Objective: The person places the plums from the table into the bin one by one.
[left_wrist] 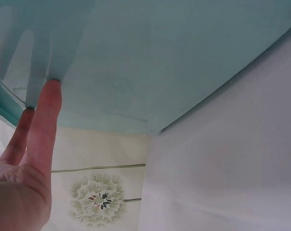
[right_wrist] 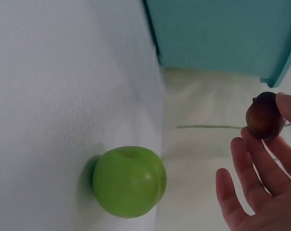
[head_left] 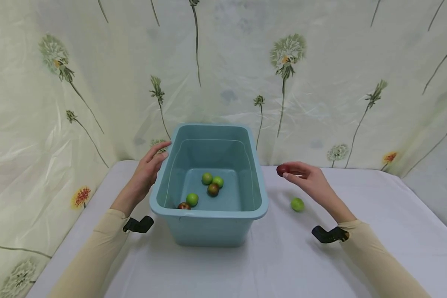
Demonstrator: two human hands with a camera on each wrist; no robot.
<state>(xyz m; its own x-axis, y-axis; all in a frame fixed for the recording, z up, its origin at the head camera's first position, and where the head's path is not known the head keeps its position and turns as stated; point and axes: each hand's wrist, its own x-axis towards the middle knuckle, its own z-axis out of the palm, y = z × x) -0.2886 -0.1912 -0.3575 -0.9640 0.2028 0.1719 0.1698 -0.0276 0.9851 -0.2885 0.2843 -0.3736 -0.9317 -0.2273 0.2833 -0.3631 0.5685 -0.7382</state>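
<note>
A light blue plastic bin (head_left: pixel 208 214) stands on the table, holding several green and reddish-brown round fruits (head_left: pixel 192 199). My left hand (head_left: pixel 149 165) is at the bin's left side, fingers extended. In the left wrist view its fingertips (left_wrist: pixel 51 89) rest on the outer wall just below the rim. To the right of the bin, my right hand (head_left: pixel 314 182) pinches a small dark red plum (right_wrist: pixel 265 115) between thumb and fingertips, raised above the table. Below that hand, a green plum (right_wrist: pixel 129 182) with a shallow groove lies on the cloth.
A white cloth (head_left: pixel 290 265) covers the table. Behind it and at both sides hangs a pale curtain (head_left: pixel 227 62) printed with dandelions. Black wrist cameras (head_left: pixel 329 234) sit on both forearms. The bin's high walls stand between the two hands.
</note>
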